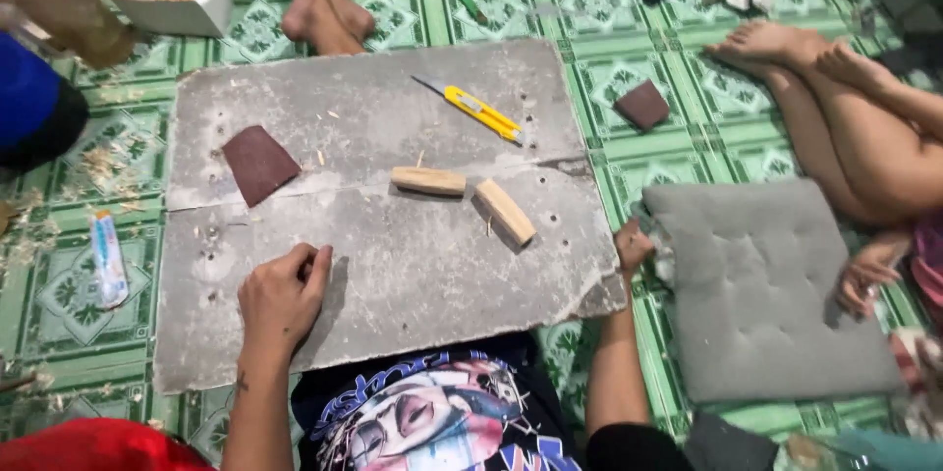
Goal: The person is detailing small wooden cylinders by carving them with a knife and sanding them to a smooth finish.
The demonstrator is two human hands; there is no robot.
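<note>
Both hands sit at the near edge of a big grey slab (pixel 413 265) that lies flat on the green patterned floor mat (pixel 678 108); I place everything else from that slab. My left hand (pixel 283 299) rests on the slab's near left part, knuckles up, fingers loosely curled under, holding nothing. My right hand (pixel 633 247) is at the slab's near right corner, curled against its edge; I cannot tell whether it grips the edge or only touches it.

Largest after the slab is a grey tufted cushion (pixel 761 284), off its right side on the mat. A co-worker's bare legs (pixel 835 127) stretch beyond the cushion, and another person's bare feet (pixel 324 4) rest just past the slab's far edge.

On the slab, a dark brown sheet of sandpaper (pixel 258 164) lies toward the left; a smaller brown piece (pixel 642 104) lies on the mat off the far right corner. A yellow utility knife (pixel 473 109) lies near the far edge, blade pointing left.

Two short pale wooden blocks sit at the slab's middle, beyond both hands. The left block (pixel 428 180) lies with its long axis across me, left to right. The right block (pixel 505 211) angles diagonally, its near end pointing toward my right hand. They are close together but apart. My left hand seems slightly nearer the left block; the right block lies roughly between my hands.
</note>
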